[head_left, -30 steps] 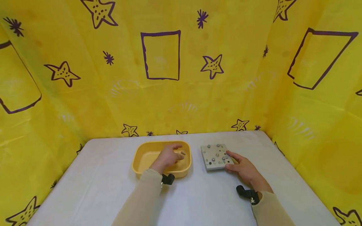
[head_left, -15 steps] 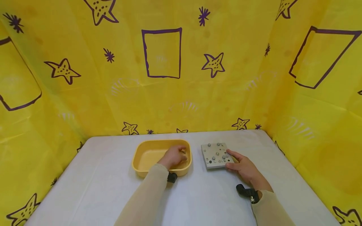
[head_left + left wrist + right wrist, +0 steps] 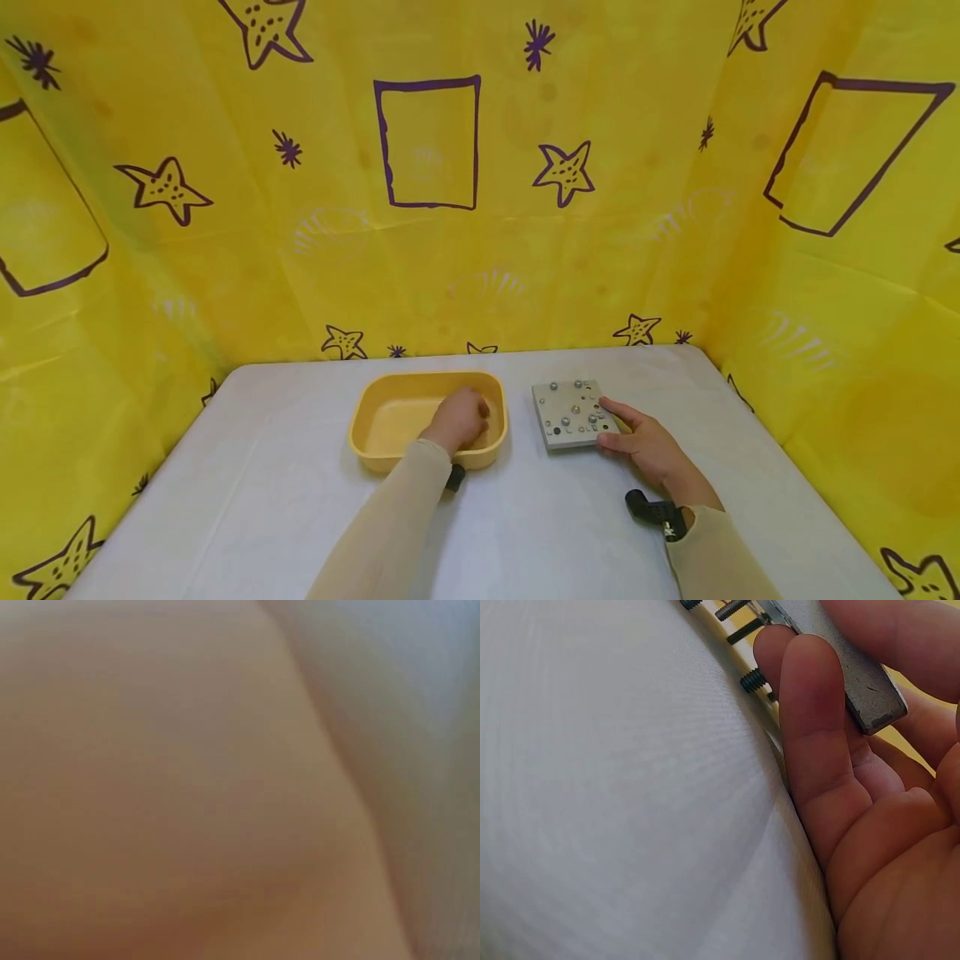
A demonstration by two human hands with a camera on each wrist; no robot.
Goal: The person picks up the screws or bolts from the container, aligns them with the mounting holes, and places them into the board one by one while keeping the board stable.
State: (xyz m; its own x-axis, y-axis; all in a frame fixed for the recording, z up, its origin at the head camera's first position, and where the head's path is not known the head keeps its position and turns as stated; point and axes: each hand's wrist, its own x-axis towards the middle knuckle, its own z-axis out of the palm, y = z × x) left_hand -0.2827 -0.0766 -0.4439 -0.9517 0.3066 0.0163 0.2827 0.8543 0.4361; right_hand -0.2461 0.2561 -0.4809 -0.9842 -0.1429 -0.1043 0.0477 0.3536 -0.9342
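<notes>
Head view shows my left hand (image 3: 459,419) down inside the yellow tray (image 3: 375,417), at its right end, with the fingers curled under and the knuckles up. I cannot tell whether they pinch anything, since the back of the hand hides the fingertips, and the left wrist view is only a tan blur. My guess is that the hand is bent this way to reach something small on the tray floor.

My right hand (image 3: 647,446) holds the grey metal plate (image 3: 573,412) at its near right corner. In the right wrist view the thumb lies over the top face and the fingers (image 3: 810,735) curl against the edge and underside of the plate (image 3: 855,682), so the grip is a pinch on the corner. It looks like a steadying hold, keeping the plate from sliding on the table (image 3: 262,500).

That plate is square and flat, lying just right of the tray and apart from it. Its top carries several small bolt heads and a few dark holes. From the right wrist view, threaded bolt ends (image 3: 752,679) stick out below it, so the plate seems to rest on them, slightly raised off the white cloth.

Yellow sheets with purple stars and rectangles (image 3: 427,146) wall in the table on three sides.
</notes>
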